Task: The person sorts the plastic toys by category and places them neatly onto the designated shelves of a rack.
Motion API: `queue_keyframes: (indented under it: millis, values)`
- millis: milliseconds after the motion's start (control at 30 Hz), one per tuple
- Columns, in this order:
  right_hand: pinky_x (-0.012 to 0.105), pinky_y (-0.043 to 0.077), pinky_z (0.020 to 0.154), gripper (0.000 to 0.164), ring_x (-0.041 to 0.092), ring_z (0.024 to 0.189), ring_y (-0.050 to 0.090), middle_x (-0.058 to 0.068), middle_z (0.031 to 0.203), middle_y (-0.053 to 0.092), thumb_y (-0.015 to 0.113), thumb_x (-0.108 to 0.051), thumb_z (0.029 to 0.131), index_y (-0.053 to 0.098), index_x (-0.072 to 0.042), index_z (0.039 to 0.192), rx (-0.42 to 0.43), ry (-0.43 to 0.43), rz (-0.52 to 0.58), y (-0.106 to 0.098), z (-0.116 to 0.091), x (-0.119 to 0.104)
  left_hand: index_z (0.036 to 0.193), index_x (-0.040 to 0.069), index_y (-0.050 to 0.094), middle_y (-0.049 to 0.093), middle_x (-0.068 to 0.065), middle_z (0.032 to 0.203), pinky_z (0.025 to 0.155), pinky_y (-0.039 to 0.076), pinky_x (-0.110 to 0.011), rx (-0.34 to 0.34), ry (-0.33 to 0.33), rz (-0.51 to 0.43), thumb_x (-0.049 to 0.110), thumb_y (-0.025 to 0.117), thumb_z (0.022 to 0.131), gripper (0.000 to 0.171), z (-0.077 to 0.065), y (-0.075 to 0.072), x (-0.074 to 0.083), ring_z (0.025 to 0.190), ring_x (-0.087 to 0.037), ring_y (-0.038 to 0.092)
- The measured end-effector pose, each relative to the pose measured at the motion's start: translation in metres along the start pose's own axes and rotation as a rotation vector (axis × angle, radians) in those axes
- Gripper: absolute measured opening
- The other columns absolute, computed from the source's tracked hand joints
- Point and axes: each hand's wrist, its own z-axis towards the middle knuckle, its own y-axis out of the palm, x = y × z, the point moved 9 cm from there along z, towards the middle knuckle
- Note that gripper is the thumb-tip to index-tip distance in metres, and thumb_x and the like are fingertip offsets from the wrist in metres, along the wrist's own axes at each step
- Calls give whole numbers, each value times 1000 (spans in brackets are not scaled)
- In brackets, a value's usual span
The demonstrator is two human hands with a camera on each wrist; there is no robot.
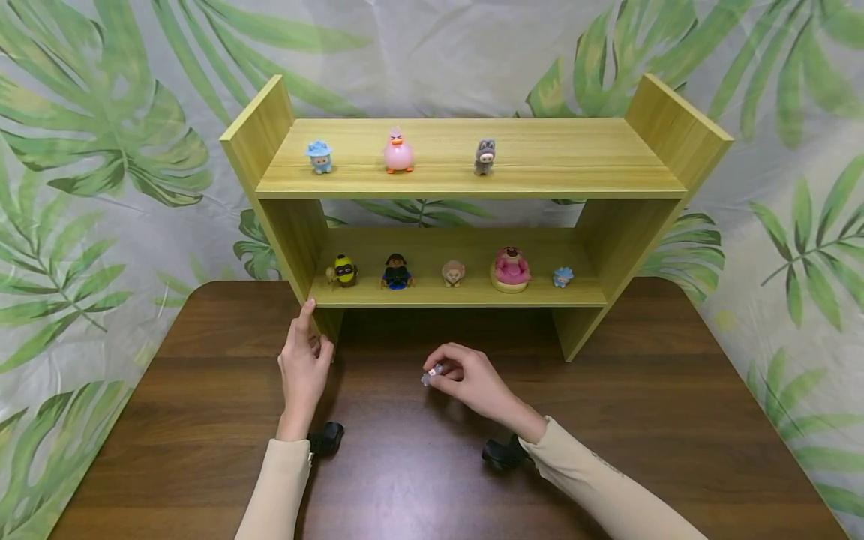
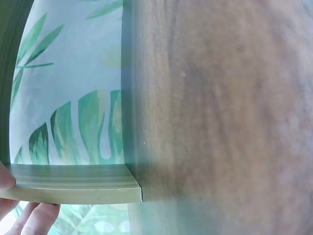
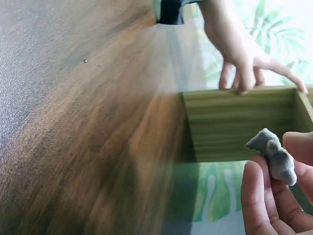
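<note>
A small grey toy figure (image 1: 432, 373) is pinched between the thumb and fingers of my right hand (image 1: 472, 379), above the table in front of the shelf. The right wrist view has its fuzzy grey back facing the camera. My left hand (image 1: 304, 367) holds the front edge of the left side panel of the wooden shelf (image 1: 432, 195), its index finger reaching up to the lower board. In the left wrist view, the thumb lies on one face of the panel (image 2: 73, 196) and fingertips on the other.
On the top board stand a blue-hatted figure (image 1: 320, 157), a pink duck (image 1: 398, 154) and a grey figure (image 1: 484, 157). The lower board bears several more, including a yellow-capped figure (image 1: 345, 270) and a pink bear (image 1: 511, 266). A brown table (image 1: 641, 420) supports the shelf.
</note>
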Motion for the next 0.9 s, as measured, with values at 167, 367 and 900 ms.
queue_keyframes:
  millis: [167, 367, 900]
  values:
    - [32, 55, 74, 11, 22, 85, 62, 7, 95, 63, 65, 1, 88, 64, 0, 98, 18, -26, -7, -9, -5, -12, 143, 30, 36, 50, -14, 87, 49, 46, -40, 1, 0, -3, -15, 55, 80, 79, 0, 0, 0, 59, -23, 52]
    - [30, 55, 71, 15, 16, 80, 62, 4, 94, 64, 66, 0, 87, 64, -6, 100, 47, -36, 3, -19, -8, -10, 143, 30, 35, 49, -14, 87, 49, 43, -38, -6, 2, 1, -14, 55, 81, 78, 0, 1, 0, 58, -22, 48]
    - [28, 54, 73, 18, 18, 82, 62, 4, 94, 64, 68, 1, 86, 65, -6, 102, 115, -93, 13, -51, -14, -31, 143, 30, 35, 49, -16, 87, 50, 48, -42, -7, -9, 6, -14, 55, 81, 78, 0, 1, 0, 60, -25, 54]
